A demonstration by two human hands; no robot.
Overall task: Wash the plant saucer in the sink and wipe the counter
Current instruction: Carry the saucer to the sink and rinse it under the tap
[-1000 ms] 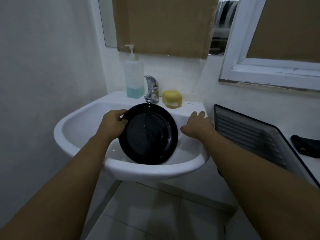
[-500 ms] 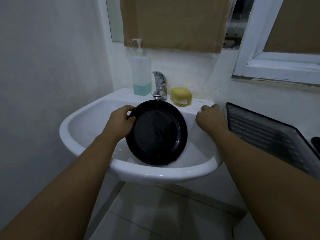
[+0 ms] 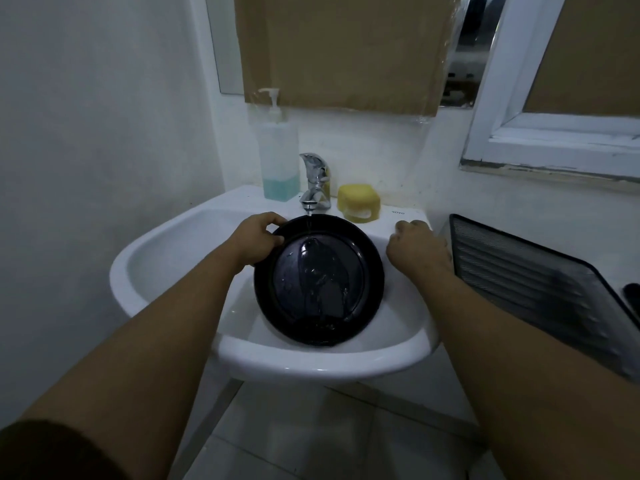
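White wall-hung sink (image 3: 166,244) occupying centre. Black ribbed tray (image 3: 526,285) lying on bench at right. Black plant saucer (image 3: 318,282) sitting tilted inside basin, water pooling and glinting on its face. Left hand (image 3: 256,237) gripping saucer's upper-left rim. Right hand (image 3: 415,247) resting loosely curled on sink's right edge, holding nothing. Soap dispenser (image 3: 278,157), chrome tap (image 3: 315,181) running thin stream, yellow sponge (image 3: 358,202) standing along back ledge.

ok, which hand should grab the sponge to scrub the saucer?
Right. The right hand rests empty on the sink rim, just below and right of the yellow sponge. The left hand grips the saucer rim, tilting it under the tap.
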